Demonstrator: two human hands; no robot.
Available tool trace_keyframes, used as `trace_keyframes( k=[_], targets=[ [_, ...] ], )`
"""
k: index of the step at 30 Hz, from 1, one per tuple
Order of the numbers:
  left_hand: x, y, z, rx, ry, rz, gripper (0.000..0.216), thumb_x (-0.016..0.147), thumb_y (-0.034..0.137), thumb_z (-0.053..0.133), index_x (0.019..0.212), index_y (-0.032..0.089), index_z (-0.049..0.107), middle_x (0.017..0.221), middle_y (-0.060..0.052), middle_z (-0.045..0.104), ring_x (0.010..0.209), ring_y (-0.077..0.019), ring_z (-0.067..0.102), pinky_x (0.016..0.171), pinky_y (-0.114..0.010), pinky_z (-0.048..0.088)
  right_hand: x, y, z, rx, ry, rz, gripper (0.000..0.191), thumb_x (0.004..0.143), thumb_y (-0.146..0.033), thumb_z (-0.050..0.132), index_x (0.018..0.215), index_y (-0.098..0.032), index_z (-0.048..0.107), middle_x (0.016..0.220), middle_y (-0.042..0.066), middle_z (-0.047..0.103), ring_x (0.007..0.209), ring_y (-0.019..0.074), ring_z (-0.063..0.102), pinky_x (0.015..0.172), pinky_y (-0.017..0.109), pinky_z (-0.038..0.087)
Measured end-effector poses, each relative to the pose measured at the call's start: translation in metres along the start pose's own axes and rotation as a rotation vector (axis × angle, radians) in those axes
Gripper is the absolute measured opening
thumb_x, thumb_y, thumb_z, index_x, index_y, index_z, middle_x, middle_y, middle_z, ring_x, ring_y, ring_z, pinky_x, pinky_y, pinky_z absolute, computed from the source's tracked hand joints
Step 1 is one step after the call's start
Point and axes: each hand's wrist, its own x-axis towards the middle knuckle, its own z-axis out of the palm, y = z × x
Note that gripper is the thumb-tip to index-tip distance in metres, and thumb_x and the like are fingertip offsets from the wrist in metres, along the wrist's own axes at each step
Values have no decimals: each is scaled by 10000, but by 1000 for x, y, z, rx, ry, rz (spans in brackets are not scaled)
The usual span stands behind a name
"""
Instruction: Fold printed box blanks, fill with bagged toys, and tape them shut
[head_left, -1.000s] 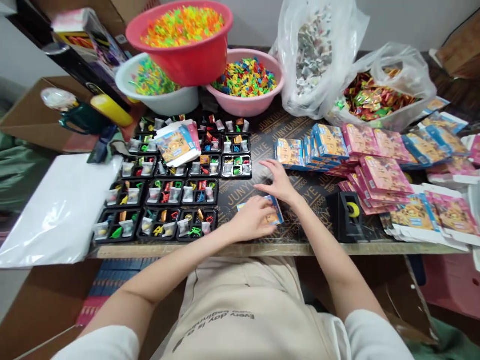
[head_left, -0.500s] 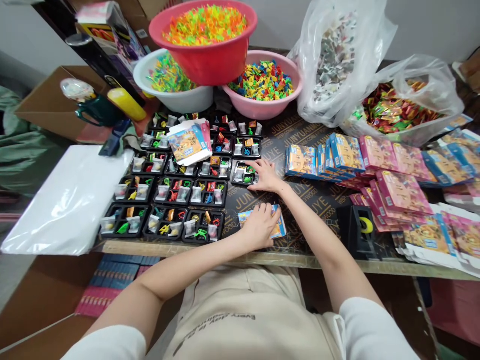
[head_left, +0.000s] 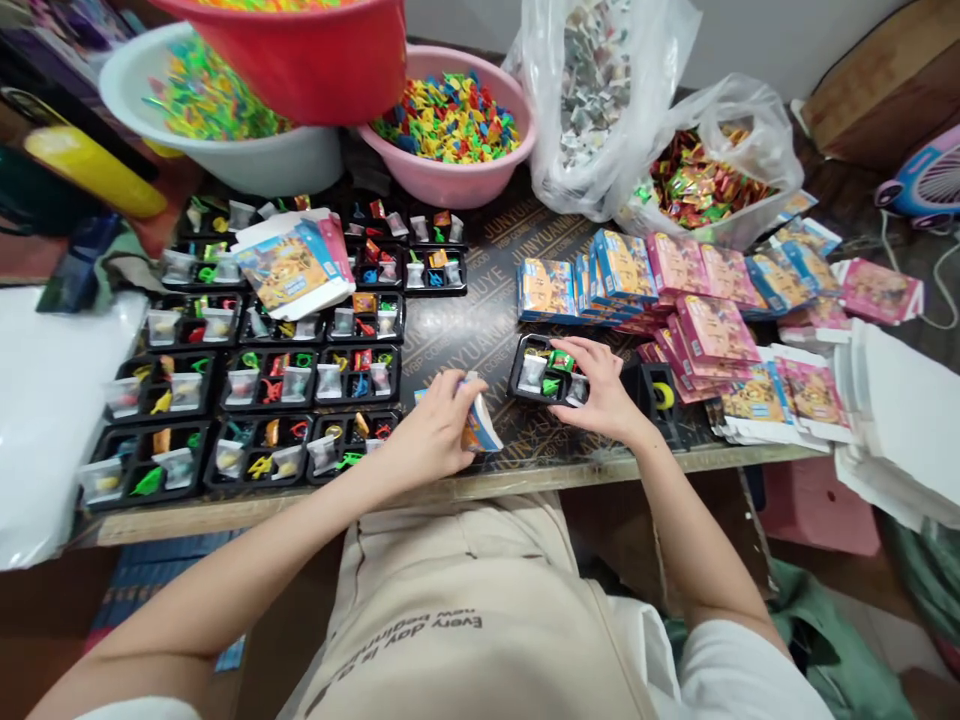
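My left hand (head_left: 439, 420) grips a small blue printed box (head_left: 481, 425) near the table's front edge; its end toward the right looks opened up, and my fingers cover most of it. To the right, my right hand (head_left: 600, 390) holds a black compartment tray (head_left: 517, 385) by its right side, thumb at the front and fingers over the back. In that tray lie small sachets, a green wrapped piece and a green plastic toy. Rows of similar filled trays (head_left: 274, 380) stand to the left of my hands.
Flattened printed boxes (head_left: 289, 265) lie over the back trays. Behind stand a red tub (head_left: 315, 60), a pale tub (head_left: 225, 160) and a pink tub (head_left: 450, 180) of plastic toys. Bags of sachets (head_left: 600, 150), finished-looking boxes (head_left: 622, 265) and a tape dispenser (head_left: 660, 395) are at right.
My right hand has carried the black tray from beside the rows to the right. The blue box in my left hand is now tilted up with its end opened. The view has shifted right.
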Motion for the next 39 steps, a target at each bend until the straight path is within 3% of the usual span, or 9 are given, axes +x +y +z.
trace_keyframes(
  k=[7, 14, 21, 23, 25, 27, 31, 36, 39],
  targets=[
    [8, -8, 18, -162, 9, 82, 1075, 688, 189, 707, 1542, 226, 53, 1422, -178, 382, 1305, -334, 453, 1098, -533, 419, -37, -18, 5, -22, -7, -15, 786, 675, -348, 738, 1416, -293, 481, 1429, 127, 492, 1313, 371, 447, 1079, 503, 280],
    [4, -10, 54, -35, 35, 35, 1090, 662, 473, 776, 1533, 193, 183, 1411, -190, 444, 1323, -377, 444, 1177, -643, 225, -51, -19, 21, -18, -125, -119, 779, 649, -292, 711, 1400, -263, 506, 1405, 136, 500, 1299, 352, 456, 1084, 507, 274],
    [9, -1, 57, 53, -37, 133, 1043, 662, 461, 742, 1538, 138, 278, 1340, -198, 520, 1237, -365, 505, 1132, -576, 302, -51, -17, 26, 63, -201, -176, 811, 706, -327, 742, 1463, -290, 455, 1449, 133, 477, 1353, 351, 416, 1140, 561, 243],
    [12, 1, 54, 76, 4, 114, 1023, 668, 455, 736, 1531, 125, 296, 1339, -210, 521, 1222, -365, 512, 1076, -536, 361, -52, -13, 31, 159, -123, -95, 848, 738, -466, 761, 1495, -295, 420, 1515, 137, 421, 1404, 366, 370, 1155, 565, 256],
    [14, 4, 52, 103, 51, 78, 1002, 682, 449, 726, 1527, 114, 306, 1336, -217, 525, 1212, -364, 516, 1029, -504, 392, -54, -9, 39, 332, 39, 68, 795, 821, -563, 672, 1515, -286, 401, 1527, 140, 408, 1363, 339, 438, 1104, 516, 374],
    [16, 7, 52, 132, 87, 47, 990, 686, 452, 724, 1519, 99, 322, 1325, -223, 531, 1200, -366, 519, 1006, -493, 399, -56, -8, 50, 503, 218, 250, 648, 899, -541, 584, 1478, -273, 473, 1414, 134, 512, 1198, 277, 574, 974, 429, 495],
    [18, 15, 56, 175, 102, 10, 1000, 667, 445, 747, 1506, 69, 354, 1300, -238, 540, 1172, -376, 526, 988, -495, 398, -56, -21, 74, 653, 455, 434, 441, 865, -444, 670, 1263, -255, 694, 1105, 81, 653, 988, 212, 638, 859, 347, 530],
    [23, 23, 57, 113, 100, -45, 1010, 653, 413, 760, 1520, 89, 355, 1328, -242, 530, 1199, -398, 514, 1000, -530, 387, -52, -35, 82, 822, 384, 384, 266, 903, -437, 626, 944, -251, 812, 924, 56, 703, 911, 196, 644, 853, 342, 511],
    [28, 24, 52, -138, 110, -45, 1038, 649, 438, 782, 1542, 145, 343, 1374, -217, 512, 1253, -388, 496, 1056, -545, 368, -48, -35, 78, 1021, 475, 508, 327, 860, -526, 659, 988, -259, 798, 1011, 47, 729, 966, 202, 648, 897, 349, 504]
  ],
)
